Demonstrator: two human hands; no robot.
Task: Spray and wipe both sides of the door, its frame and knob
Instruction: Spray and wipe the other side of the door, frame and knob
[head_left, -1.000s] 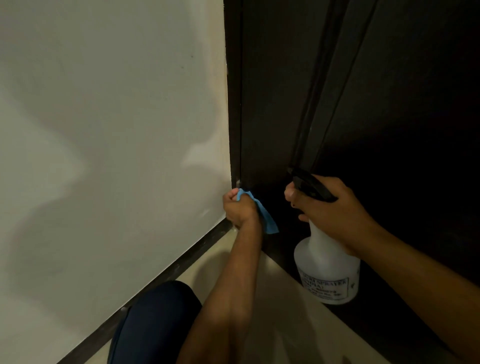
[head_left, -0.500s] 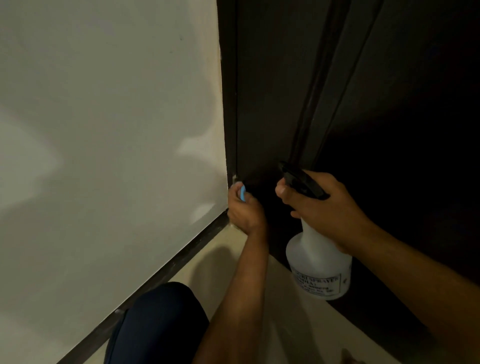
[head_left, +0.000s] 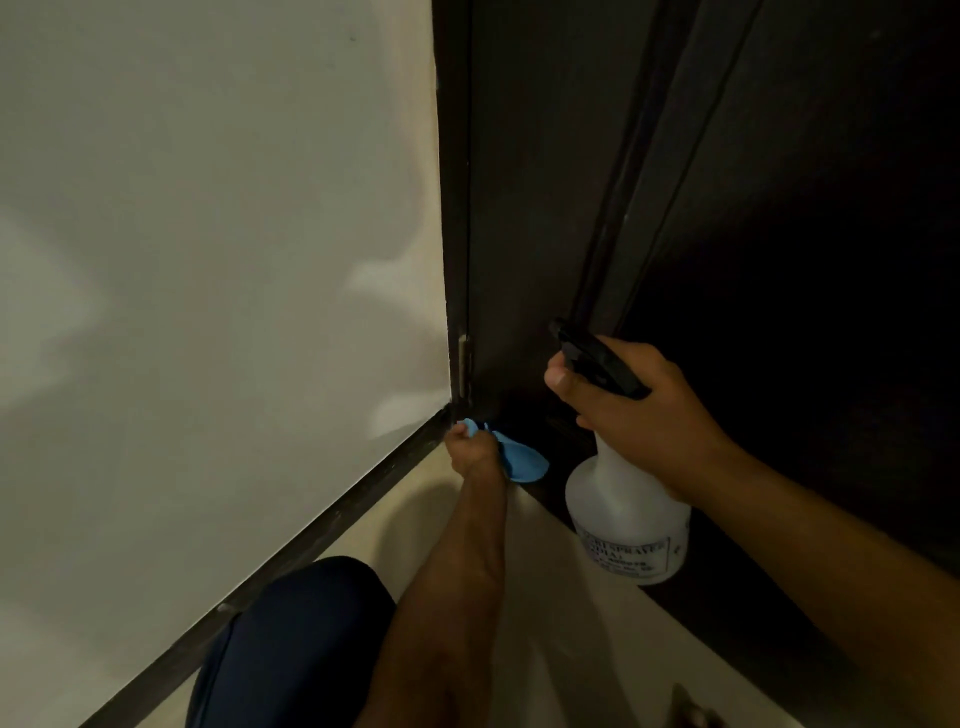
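Head view: left hand (head_left: 475, 449) has dropped down the door frame (head_left: 460, 218) over the last second. It was wiping at mid-low height, now it's at the very bottom, where frame meets the dark skirting (head_left: 291, 558) and floor (head_left: 566, 639). Fingers are curled round the bunched blue cloth (head_left: 519, 457), pinching it against the frame foot; the cloth tail trails right toward the door (head_left: 545, 208).

Right hand (head_left: 639, 410) grips the neck and black trigger head of the white spray bottle (head_left: 628, 525), held off the floor just right of the cloth, nozzle toward the door's lower edge. It has shifted slightly down with the left. Can't tell whether the trigger is squeezed.

My read: this downstroke on the hinge-side frame is finished. Next is probably the door face or a respray. Knob not in view.

Writing: bottle label reads partly "...SPRAYER"; the lines under it are too small and dim. No brand legible.

Knee in dark trousers (head_left: 291, 644) at lower left, beside the wall (head_left: 208, 260).
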